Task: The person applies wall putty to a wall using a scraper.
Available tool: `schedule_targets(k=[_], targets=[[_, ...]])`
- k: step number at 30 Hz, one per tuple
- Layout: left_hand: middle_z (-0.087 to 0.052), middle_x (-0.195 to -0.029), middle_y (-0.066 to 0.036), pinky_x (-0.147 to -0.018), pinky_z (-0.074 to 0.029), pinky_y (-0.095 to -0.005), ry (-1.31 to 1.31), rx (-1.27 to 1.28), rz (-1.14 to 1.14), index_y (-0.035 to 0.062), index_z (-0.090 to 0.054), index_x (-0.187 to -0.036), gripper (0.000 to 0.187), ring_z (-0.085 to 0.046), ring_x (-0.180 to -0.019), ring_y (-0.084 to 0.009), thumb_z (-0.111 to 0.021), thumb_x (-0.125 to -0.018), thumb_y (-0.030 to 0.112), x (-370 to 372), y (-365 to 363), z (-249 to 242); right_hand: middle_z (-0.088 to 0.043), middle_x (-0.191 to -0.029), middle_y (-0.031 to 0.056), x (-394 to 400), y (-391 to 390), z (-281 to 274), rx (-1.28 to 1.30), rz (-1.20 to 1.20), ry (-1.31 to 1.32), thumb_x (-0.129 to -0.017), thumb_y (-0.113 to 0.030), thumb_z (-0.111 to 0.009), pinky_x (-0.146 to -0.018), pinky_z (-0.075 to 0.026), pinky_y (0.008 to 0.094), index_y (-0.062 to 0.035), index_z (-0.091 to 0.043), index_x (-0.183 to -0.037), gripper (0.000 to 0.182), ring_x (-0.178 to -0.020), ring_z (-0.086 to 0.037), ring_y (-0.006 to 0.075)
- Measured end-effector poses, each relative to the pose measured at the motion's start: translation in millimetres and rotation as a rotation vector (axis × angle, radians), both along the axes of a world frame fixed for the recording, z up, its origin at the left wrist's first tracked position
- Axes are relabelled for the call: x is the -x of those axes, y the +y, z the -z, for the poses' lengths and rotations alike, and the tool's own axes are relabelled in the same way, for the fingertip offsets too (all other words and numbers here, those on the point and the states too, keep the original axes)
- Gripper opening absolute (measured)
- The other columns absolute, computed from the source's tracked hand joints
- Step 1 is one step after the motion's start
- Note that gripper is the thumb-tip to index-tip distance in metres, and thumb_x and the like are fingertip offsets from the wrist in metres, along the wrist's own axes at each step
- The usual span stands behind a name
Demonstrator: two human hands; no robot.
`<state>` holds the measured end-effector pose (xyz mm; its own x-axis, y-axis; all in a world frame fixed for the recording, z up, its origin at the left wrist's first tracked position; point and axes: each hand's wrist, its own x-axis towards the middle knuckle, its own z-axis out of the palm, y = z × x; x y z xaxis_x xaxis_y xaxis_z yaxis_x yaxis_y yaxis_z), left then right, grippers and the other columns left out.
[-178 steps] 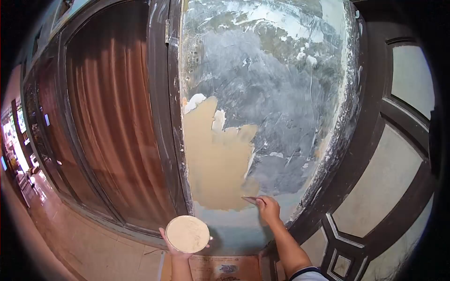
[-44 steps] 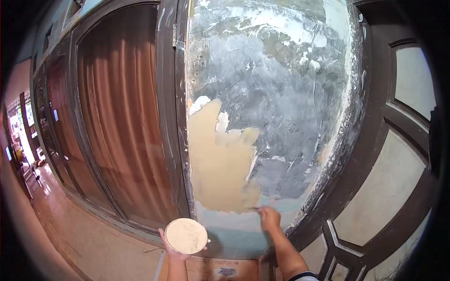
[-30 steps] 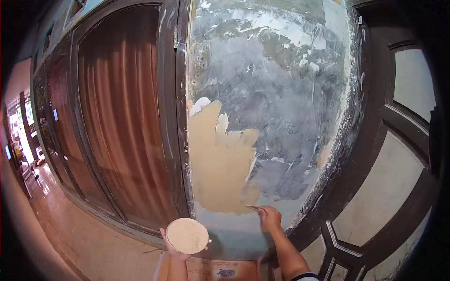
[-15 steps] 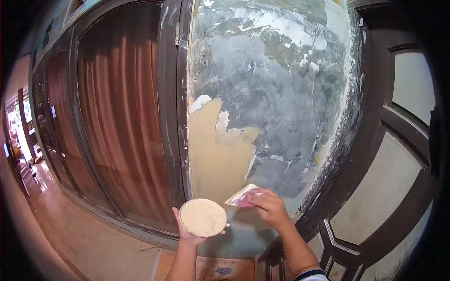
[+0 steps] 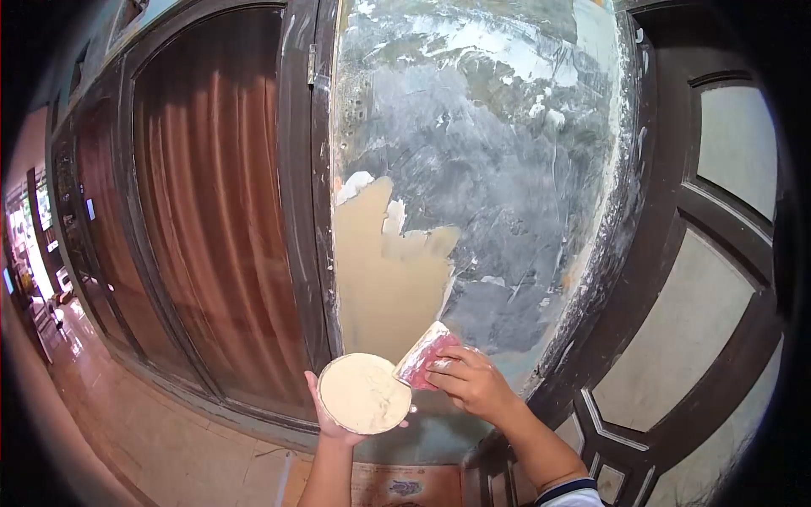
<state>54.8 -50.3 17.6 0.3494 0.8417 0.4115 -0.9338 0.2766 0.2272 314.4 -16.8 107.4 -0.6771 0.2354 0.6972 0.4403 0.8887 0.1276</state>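
Observation:
A round bowl (image 5: 365, 394) full of cream-coloured paste rests in my left hand (image 5: 331, 420), its fingers wrapped around the underside. My right hand (image 5: 473, 384) grips a pink scraper (image 5: 427, 355) smeared with pale paste. The scraper's lower edge is at the bowl's right rim, by the paste. Behind both hands stands a grey, patchy wall panel (image 5: 507, 186) with white smears near its top. A smooth beige coat (image 5: 393, 283) covers the panel's lower left part, with a jagged upper edge.
Left of the panel is a dark wooden frame (image 5: 300, 186) with glass and a reddish-brown curtain (image 5: 215, 211). A dark panelled door (image 5: 663, 279) stands on the right. Tiled floor (image 5: 194, 444) shows at the lower left, and a printed sheet (image 5: 380, 486) lies below my hands.
The scraper has moved left and down to the bowl's rim and is tilted more steeply. The paste's surface looks more disturbed near its right side. The view has shifted slightly.

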Motion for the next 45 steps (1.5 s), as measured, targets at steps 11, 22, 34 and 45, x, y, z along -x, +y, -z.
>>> schedule_targets(k=[11, 22, 34, 45], targets=[[-0.044, -0.155, -0.033, -0.088, -0.048, -0.0851, 0.031, -0.043, 0.081, 0.0077, -0.034, -0.161, 0.129, -0.053, -0.123, -0.0692, -0.029, -0.076, 0.104, 8, -6, 2, -0.071, -0.118, 0.0025, 14, -3, -1, 0.012, -0.008, -0.024, -0.07, 0.0, -0.075, -0.098, -0.055, 0.0481, -0.0109, -0.076, -0.116, 0.046, -0.124, -0.063, 0.0297], [-0.043, -0.157, -0.032, -0.092, -0.048, -0.0836, 0.091, -0.064, 0.038, 0.009, -0.032, -0.162, 0.127, -0.054, -0.127, -0.0643, -0.028, -0.077, 0.104, 15, -7, 14, -0.071, -0.119, 0.003, 29, 9, 9, 0.008, -0.066, 0.031, -0.067, 0.002, -0.075, -0.096, -0.056, 0.0484, -0.0105, -0.076, -0.116, 0.05, -0.124, -0.063, 0.0304], [-0.043, -0.158, -0.028, -0.092, -0.048, -0.0846, 0.042, -0.038, 0.046, 0.0106, -0.03, -0.163, 0.125, -0.054, -0.131, -0.0585, -0.027, -0.078, 0.103, 14, -6, 15, -0.076, -0.107, 0.0026, 39, 20, 22, 0.047, -0.038, 0.167, -0.075, -0.002, -0.08, -0.092, -0.057, 0.0429, -0.0116, -0.08, -0.108, 0.035, -0.115, -0.068, 0.0281], [-0.041, -0.158, -0.031, -0.091, -0.047, -0.0847, -0.006, -0.053, 0.084, 0.0111, -0.029, -0.163, 0.127, -0.051, -0.126, -0.0693, -0.028, -0.077, 0.104, 16, 0, 18, -0.076, -0.109, 0.0039, 34, 23, 22, 0.038, -0.051, 0.203, -0.074, 0.0, -0.079, -0.092, -0.056, 0.042, -0.0097, -0.079, -0.108, 0.035, -0.114, -0.068, 0.0291]])
